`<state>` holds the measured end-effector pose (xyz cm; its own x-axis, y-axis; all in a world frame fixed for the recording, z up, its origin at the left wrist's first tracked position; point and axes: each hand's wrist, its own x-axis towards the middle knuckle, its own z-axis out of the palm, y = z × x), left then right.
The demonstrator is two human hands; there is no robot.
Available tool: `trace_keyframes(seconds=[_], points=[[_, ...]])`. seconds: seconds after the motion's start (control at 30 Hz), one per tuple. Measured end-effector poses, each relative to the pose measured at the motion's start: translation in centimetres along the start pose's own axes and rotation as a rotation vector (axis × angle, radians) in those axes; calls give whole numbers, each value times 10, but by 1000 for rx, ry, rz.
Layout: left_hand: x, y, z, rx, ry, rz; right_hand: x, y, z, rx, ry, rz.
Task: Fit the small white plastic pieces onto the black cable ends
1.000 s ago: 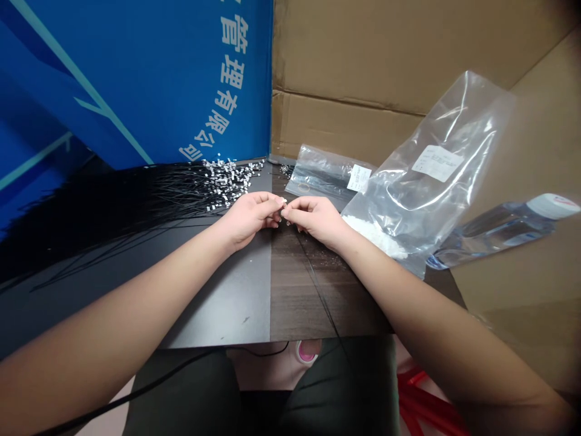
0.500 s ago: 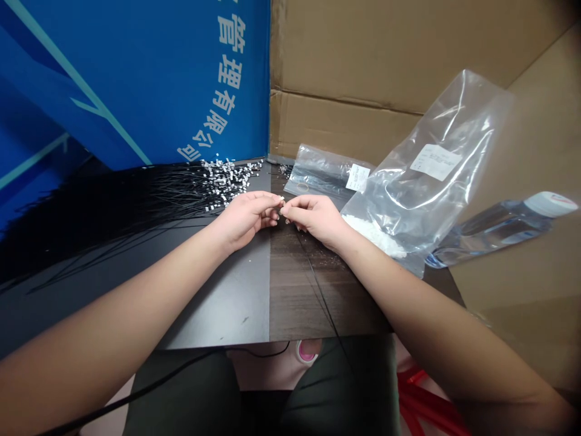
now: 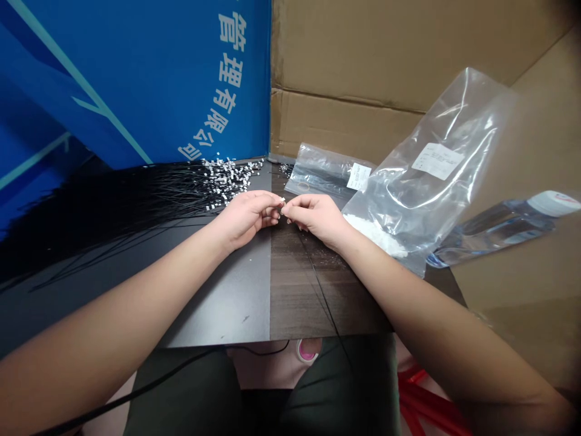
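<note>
My left hand (image 3: 247,218) and my right hand (image 3: 315,218) meet fingertip to fingertip above the dark table. A tiny white connector (image 3: 282,200) shows at the left fingertips. My right fingertips pinch something very thin at that spot, probably the end of a thin black wire (image 3: 320,284), which runs from under that hand towards the table's front edge. To the left of my left hand, a fan of black wires (image 3: 136,203) spreads out, its ends carrying small white connectors (image 3: 227,180).
A clear bag of white pieces (image 3: 431,175) and a smaller bag of black wires (image 3: 323,172) lie right of my hands. A plastic bottle (image 3: 494,230) lies further right. Cardboard (image 3: 345,54) and a blue printed banner (image 3: 136,79) stand behind the table (image 3: 218,303).
My hands stay almost where they were, fingertips still together. The view shifts only slightly.
</note>
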<state>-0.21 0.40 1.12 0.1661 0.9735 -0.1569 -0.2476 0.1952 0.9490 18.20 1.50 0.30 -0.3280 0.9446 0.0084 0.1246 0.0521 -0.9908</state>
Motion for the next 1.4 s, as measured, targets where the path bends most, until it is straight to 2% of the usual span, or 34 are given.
trace_keyframes(seconds=[0.9, 1.2, 1.4], points=[[0, 0, 1, 10, 11, 11, 1, 0, 0, -73, 16, 2], [1, -2, -2, 15, 3, 10, 1, 1, 1, -40, 18, 17], [0, -1, -1, 2, 0, 13, 0, 1, 1, 34, -30, 30]])
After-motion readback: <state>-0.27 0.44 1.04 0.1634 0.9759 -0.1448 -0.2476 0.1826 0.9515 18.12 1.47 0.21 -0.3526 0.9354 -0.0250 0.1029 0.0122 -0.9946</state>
